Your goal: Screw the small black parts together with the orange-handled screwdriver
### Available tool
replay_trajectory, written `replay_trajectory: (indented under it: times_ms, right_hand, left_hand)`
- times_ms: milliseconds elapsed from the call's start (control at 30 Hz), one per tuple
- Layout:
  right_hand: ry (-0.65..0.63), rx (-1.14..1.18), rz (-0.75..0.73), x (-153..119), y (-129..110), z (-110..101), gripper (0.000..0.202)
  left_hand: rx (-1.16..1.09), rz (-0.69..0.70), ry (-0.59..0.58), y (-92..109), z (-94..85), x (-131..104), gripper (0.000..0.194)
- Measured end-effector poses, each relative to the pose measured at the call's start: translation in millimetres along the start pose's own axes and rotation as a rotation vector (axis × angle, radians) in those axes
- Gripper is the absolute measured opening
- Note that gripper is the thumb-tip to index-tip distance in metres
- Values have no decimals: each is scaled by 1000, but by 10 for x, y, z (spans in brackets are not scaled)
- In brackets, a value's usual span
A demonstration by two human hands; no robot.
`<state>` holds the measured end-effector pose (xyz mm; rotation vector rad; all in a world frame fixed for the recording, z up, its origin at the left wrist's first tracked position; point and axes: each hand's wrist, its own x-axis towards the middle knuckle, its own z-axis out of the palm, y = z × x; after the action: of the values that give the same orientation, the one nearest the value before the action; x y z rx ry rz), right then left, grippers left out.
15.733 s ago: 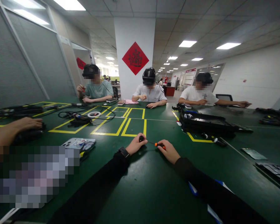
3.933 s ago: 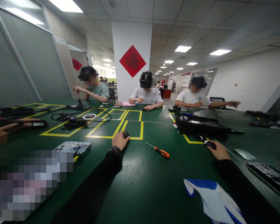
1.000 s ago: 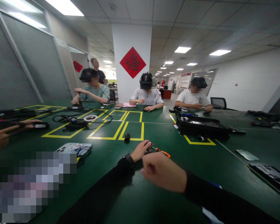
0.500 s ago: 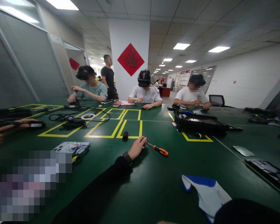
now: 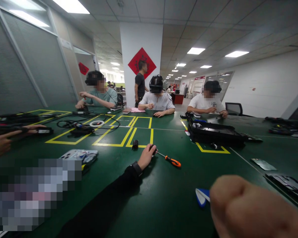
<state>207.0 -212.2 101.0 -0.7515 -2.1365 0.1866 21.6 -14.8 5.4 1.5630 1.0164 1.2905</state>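
My left hand rests on the green table at the middle of the head view, its fingers closed round a small black part that they mostly cover. Just right of it lies a screwdriver with an orange and black handle, its shaft pointing at that hand. My right hand looms large and blurred at the lower right, fingers curled in; whatever it may hold is hidden. Behind it a blue and white cloth is mostly covered. A small black cylinder-like piece stands beyond my left hand.
A black tray-like casing sits at the right. Cables and a white ring lie at the left, near a co-worker's hand. A pale plastic case is at the near left. Several people sit across the table.
My right hand has come up into view at the lower right, now covering most of the cloth. My left hand stays about where it was. A person in the background has walked right.
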Motion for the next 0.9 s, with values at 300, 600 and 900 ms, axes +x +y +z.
replay_trajectory:
  times_ms: [300,600,900]
  right_hand:
    - [-242,-662,311,561,1020,515,13]
    - [-58,-306,546,242,1429,605,16]
    - [-87,-230,458,274,1357,616,22]
  left_hand:
    - [-247,-98,69,-70,-57,72,37]
    - [-313,-124,-75,-68,-122,55,34]
    - [-232,-118,-143,-30,-139,27,38]
